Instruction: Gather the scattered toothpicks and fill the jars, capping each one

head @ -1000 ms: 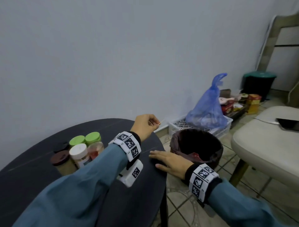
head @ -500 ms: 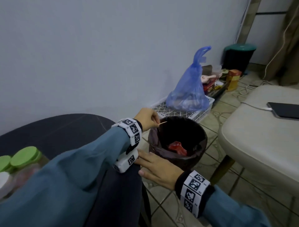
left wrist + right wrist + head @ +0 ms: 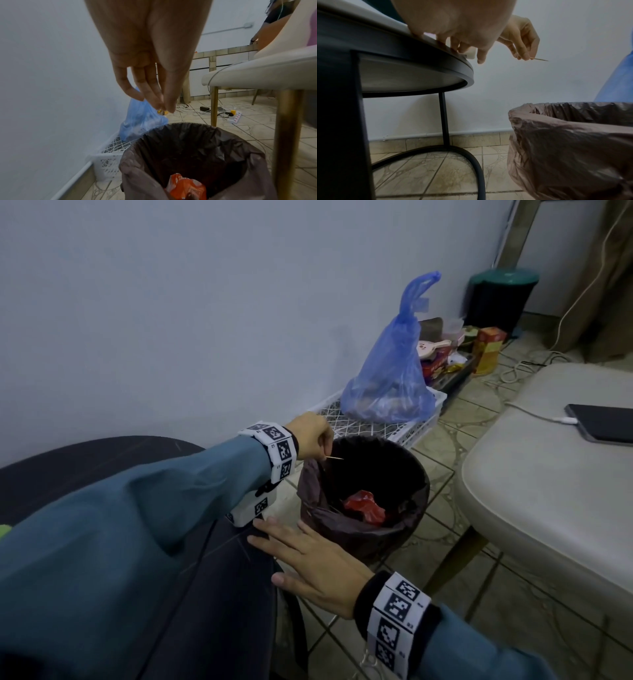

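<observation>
Wooden toothpick [image 3: 334, 457], pinched in the left hand [image 3: 310, 436], lies level above the bin [image 3: 363, 498] rim, tip pointing over the opening. Right hand [image 3: 305, 559] rests flat on the table [image 3: 191, 594] beside the bin, holding nothing.

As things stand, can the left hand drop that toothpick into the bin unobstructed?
Probably yes. The left hand pinches the toothpick above the near rim of the lined bin, whose mouth is open with only a red wrapper inside. The right hand rests flat on the table edge, clear of the drop.
</observation>
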Available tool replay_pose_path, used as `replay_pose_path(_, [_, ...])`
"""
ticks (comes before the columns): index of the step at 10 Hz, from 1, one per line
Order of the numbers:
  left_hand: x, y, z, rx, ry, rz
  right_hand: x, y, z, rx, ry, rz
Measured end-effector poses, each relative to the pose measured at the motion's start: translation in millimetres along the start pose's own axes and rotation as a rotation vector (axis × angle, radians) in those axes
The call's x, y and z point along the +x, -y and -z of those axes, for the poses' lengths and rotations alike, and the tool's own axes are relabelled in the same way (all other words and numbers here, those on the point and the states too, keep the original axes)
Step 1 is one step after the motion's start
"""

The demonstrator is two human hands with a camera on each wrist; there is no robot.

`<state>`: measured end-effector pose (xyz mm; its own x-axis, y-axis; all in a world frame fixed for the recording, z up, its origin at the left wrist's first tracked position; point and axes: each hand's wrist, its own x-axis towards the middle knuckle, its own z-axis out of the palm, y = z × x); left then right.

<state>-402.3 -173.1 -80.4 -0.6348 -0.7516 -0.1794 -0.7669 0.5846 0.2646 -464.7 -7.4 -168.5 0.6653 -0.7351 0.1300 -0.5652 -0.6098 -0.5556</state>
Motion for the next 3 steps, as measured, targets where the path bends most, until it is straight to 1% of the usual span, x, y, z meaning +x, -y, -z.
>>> replay_pose_path(1, [11.1,-5.1,-6.3,0.049,0.034,-0.033,0.0,0.3,1.4,0.005,0.004,-0.003])
replay_pose_path(2, [14.3,-8.1,-10.1,0.044,0.029,-0.041,-1.3,4.6,3.0,0.022,-0.005,-0.004])
replay_pose_path(3, [15.5,-4.5,-6.4,0.015,0.004,-0.019,0.6,5.9,2.4,0.036,-0.023,-0.001])
